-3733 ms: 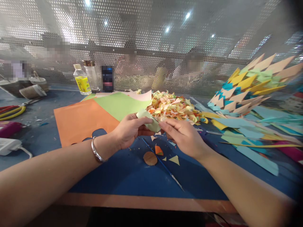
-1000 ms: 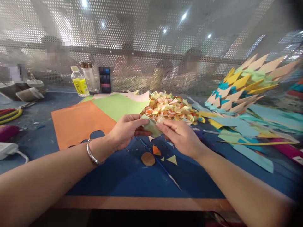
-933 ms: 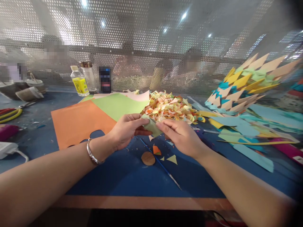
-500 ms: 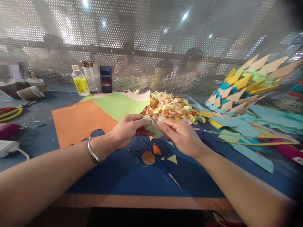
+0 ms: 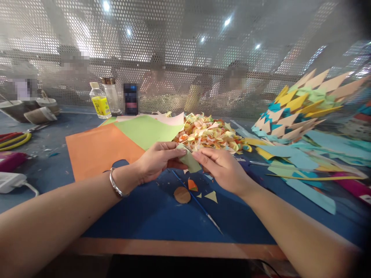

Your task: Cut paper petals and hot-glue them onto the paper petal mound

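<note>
Both my hands pinch a small folded piece of pale green paper [image 5: 189,160] just above the blue table [image 5: 145,212]. My left hand [image 5: 158,162], with a silver bracelet on the wrist, grips its left end between thumb and fingers. My right hand [image 5: 222,168] holds the right end with fingers closed over it. Below the hands lie a thin blue brush [image 5: 197,202], a brown paper disc [image 5: 182,194] and small orange and yellow paper scraps [image 5: 211,196].
Orange [image 5: 98,148] and green [image 5: 145,129] paper sheets lie behind my left hand. A heap of curled paper pieces [image 5: 208,133] sits behind, stacked paper spikes [image 5: 301,104] and teal strips [image 5: 307,162] at right. Bottles [image 5: 100,100] and yellow-handled scissors [image 5: 14,139] stand left. People sit beyond the perforated screen.
My hands have stayed in place, working the green paper between the fingers; it now sits slightly lower and more folded than before.
</note>
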The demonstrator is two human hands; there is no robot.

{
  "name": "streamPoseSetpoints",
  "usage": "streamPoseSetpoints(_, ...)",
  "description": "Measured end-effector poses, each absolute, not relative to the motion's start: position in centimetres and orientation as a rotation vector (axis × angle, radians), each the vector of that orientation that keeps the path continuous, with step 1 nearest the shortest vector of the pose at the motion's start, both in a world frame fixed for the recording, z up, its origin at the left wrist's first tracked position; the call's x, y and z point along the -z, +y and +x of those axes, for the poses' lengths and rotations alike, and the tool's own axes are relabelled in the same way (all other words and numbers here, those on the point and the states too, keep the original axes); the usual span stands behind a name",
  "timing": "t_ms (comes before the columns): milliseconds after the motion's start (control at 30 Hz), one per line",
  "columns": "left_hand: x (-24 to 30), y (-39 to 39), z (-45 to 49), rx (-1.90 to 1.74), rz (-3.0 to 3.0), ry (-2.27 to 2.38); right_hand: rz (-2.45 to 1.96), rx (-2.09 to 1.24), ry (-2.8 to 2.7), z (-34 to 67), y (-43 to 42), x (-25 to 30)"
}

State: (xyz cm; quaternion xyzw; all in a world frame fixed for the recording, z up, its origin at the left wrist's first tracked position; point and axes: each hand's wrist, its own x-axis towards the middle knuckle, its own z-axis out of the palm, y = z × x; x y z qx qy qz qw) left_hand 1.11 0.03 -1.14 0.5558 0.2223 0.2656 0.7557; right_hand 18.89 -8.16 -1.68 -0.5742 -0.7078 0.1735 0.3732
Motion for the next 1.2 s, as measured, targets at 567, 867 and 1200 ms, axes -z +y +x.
streamPoseSetpoints(567,1.4,0.8,0.8,-0.423,1.239,0.422,-1.468,-0.514,-1.797,18.7,-8.3,1.7)
streamPoseSetpoints(867,1.7,1.5,0.6,-0.385,1.268,0.399,-1.478,-0.521,-1.791,18.6,-8.2,1.8)
streamPoseSetpoints(1200,1.4,1.6,0.3,-0.338,1.298,0.383,-1.473,-0.519,-1.8,18.5,-8.3,1.8)
